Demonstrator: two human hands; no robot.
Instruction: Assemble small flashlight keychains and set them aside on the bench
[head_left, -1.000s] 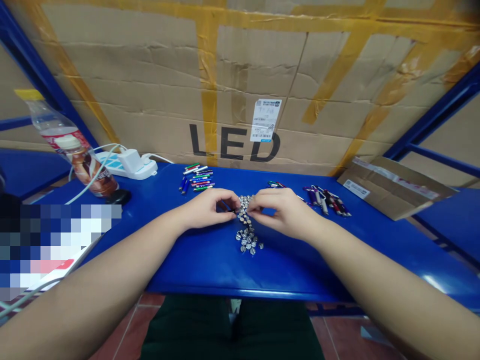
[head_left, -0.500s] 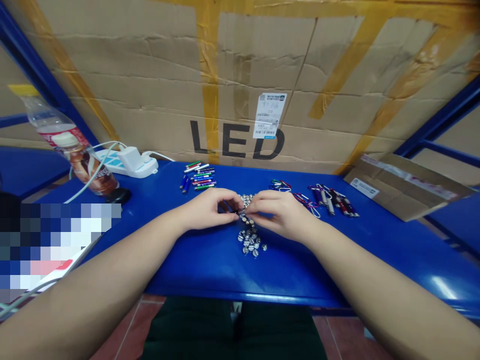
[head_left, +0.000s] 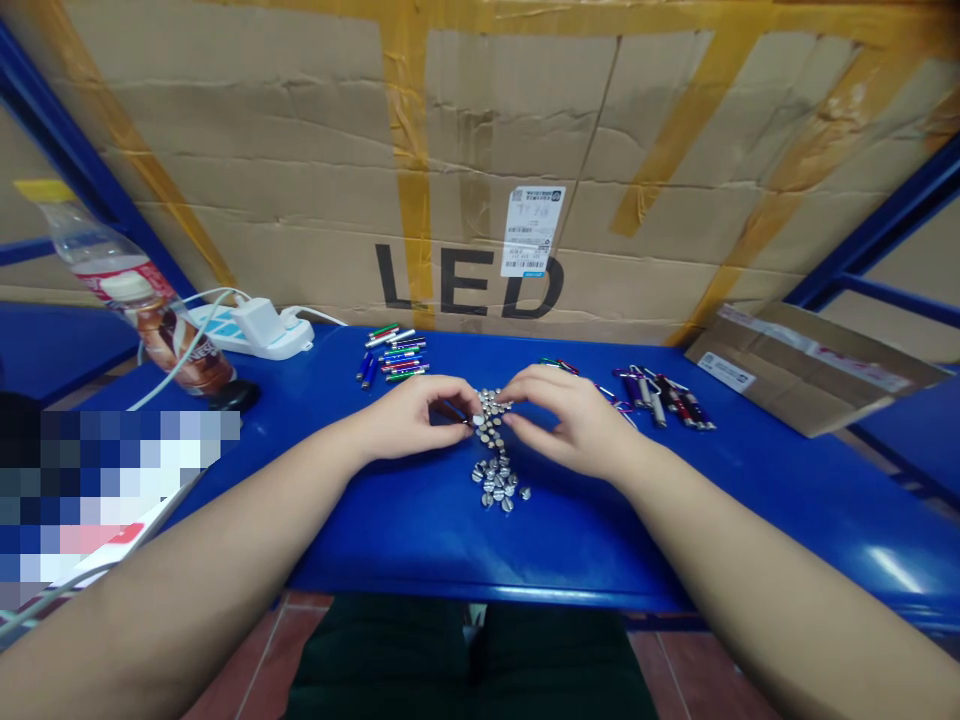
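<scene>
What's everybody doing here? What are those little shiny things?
A person is sitting at a blue table with both hands over a heap of small round silver discs, maybe button batteries. The left hand and the right hand have their fingers at a stacked row of discs. Small colourful tubes, perhaps mini flashlights, lie in a bunch farther along the table on the left, and more tubes with clips lie on the right.
</scene>
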